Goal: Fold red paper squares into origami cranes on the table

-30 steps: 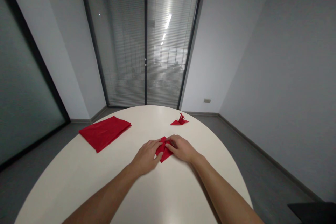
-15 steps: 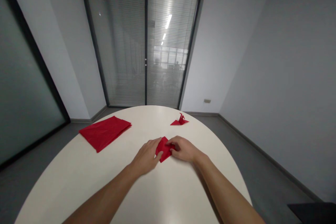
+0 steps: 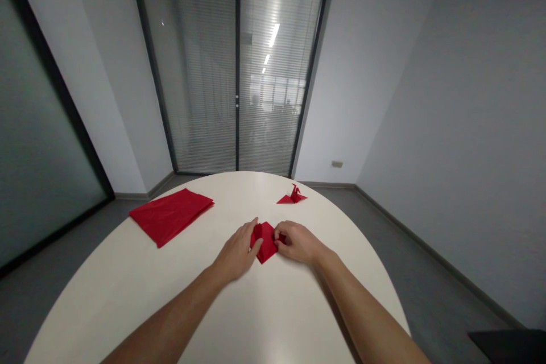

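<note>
A small folded red paper (image 3: 266, 242) lies on the white round table (image 3: 239, 313) between my hands. My left hand (image 3: 237, 251) rests on its left edge, fingers stretched forward with the fingertips pressing the paper. My right hand (image 3: 297, 242) has its fingers curled and pinches the paper's right edge. Part of the paper is hidden under both hands.
A stack of flat red paper sheets (image 3: 170, 215) lies at the table's left. A finished red paper crane (image 3: 292, 195) stands toward the far right edge. Beyond the table are glass doors with blinds (image 3: 234, 74) and grey floor.
My right hand has slid back to the right, baring more of the red paper. My left fingers have moved forward along the paper's left edge.
</note>
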The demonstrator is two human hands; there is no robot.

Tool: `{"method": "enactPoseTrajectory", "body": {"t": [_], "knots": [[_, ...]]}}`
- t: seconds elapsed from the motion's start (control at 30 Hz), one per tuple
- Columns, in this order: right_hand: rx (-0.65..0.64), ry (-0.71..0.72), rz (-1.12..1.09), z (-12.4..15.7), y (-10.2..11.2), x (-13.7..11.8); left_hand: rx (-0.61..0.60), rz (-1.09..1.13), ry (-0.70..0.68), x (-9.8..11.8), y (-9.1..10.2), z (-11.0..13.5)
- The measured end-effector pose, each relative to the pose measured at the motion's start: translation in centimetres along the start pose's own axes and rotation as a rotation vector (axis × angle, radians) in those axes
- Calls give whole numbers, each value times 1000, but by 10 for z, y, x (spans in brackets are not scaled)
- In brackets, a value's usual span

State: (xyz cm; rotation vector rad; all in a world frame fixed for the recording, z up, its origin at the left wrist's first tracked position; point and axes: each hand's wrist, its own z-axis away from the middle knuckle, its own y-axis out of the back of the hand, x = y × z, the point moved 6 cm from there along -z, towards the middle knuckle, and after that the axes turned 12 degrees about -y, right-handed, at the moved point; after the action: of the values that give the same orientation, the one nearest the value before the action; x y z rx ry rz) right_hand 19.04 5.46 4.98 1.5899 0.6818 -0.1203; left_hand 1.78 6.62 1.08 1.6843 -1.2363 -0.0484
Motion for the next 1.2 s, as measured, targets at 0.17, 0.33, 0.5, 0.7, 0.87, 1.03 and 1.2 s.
{"method": "enactPoseTrajectory", "body": {"t": [0.17,0.33,0.5,0.7,0.87,1.03,1.2], "knots": [[21,-39,-19,0,0,4,36,31,38,-2,3,0],[25,-100,-29,-2,-1,9,50,34,49,-2,3,-1],[47,-134,-15,-2,0,12,88,40,100,-7,4,-1],[58,-139,-26,-2,0,13,167,46,127,-12,7,-1],[75,-136,-26,-2,0,14,171,19,121,-9,10,-3],[113,-170,14,-4,0,14,191,-103,84,-2,17,-6],[157,-226,90,-6,-2,10,202,-177,85,2,19,-7]]}}
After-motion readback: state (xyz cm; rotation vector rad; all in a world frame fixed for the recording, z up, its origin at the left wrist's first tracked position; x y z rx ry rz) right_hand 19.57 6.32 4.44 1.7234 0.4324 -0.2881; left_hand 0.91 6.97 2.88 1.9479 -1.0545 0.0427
